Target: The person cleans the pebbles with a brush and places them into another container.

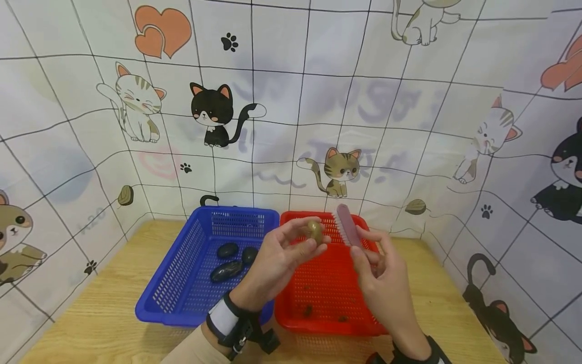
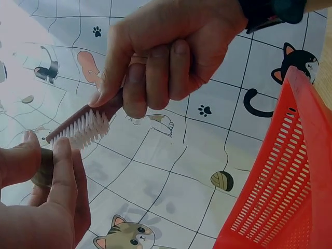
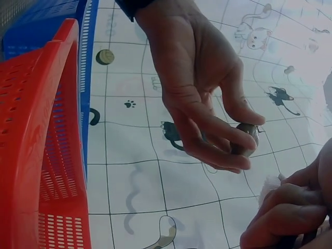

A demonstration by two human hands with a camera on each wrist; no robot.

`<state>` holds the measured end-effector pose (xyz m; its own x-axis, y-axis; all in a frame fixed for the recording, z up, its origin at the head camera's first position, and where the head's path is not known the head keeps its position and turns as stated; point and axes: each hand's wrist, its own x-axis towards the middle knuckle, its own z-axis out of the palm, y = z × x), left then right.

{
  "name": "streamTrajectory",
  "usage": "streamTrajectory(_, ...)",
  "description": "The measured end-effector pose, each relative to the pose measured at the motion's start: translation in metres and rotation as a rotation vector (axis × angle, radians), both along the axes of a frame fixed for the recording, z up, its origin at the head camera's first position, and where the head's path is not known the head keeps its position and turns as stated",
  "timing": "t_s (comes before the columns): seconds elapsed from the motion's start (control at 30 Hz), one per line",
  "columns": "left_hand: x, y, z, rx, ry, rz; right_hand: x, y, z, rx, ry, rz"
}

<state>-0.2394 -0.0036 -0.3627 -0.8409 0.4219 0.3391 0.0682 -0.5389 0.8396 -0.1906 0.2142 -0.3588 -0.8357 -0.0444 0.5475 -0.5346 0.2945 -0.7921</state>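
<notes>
Between thumb and fingertips my left hand [image 1: 277,263] pinches a small, smooth olive-brown stone [image 1: 314,231], held up over the red basket. The stone [image 3: 247,139] looks rounded and glossy in the right wrist view. My right hand [image 1: 386,278] grips a brush [image 1: 347,225] with a dull pink back and white bristles. Its bristles face the stone, a short way to its right in the head view. Seen from the left wrist, the brush [image 2: 83,127] tilts down toward the left fingertips, which partly cover the stone.
A blue basket [image 1: 168,283] stands at the left on the wooden table [image 1: 82,308], with three dark, shiny stones [image 1: 226,271] inside. Beside it, under the hands, is the red basket [image 1: 332,326], with small brown bits [image 1: 307,310] on its floor. A cat-patterned sheet [image 1: 282,101] hangs behind.
</notes>
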Motion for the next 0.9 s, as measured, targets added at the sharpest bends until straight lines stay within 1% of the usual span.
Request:
streamTrajectory(0.1,0.001,-0.001,0.000,-0.051,0.034,0.058,0.001,0.001,0.001,-0.001,0.001,0.001)
streamTrajectory(0.2,0.000,-0.001,-0.002,-0.093,0.064,0.099,0.002,0.002,0.000,-0.002,0.007,0.009)
streamTrajectory(0.4,-0.001,0.002,-0.006,-0.197,0.053,0.210,0.004,-0.001,0.000,0.022,0.043,0.051)
streamTrajectory(0.47,-0.002,0.004,-0.007,-0.224,0.047,0.236,0.006,-0.002,0.001,0.035,0.055,0.062)
streamTrajectory(0.57,-0.003,0.005,-0.009,-0.249,0.051,0.253,0.011,-0.007,0.005,0.050,0.063,0.081)
streamTrajectory(0.7,-0.004,0.006,-0.010,-0.244,0.057,0.257,0.018,-0.013,0.013,0.070,0.074,0.102)
streamTrajectory(0.8,-0.004,0.006,-0.010,-0.226,0.061,0.243,0.021,-0.018,0.016,0.100,0.096,0.090)
streamTrajectory(0.9,-0.004,0.005,-0.010,-0.214,0.075,0.230,0.022,-0.020,0.015,0.125,0.124,0.073)
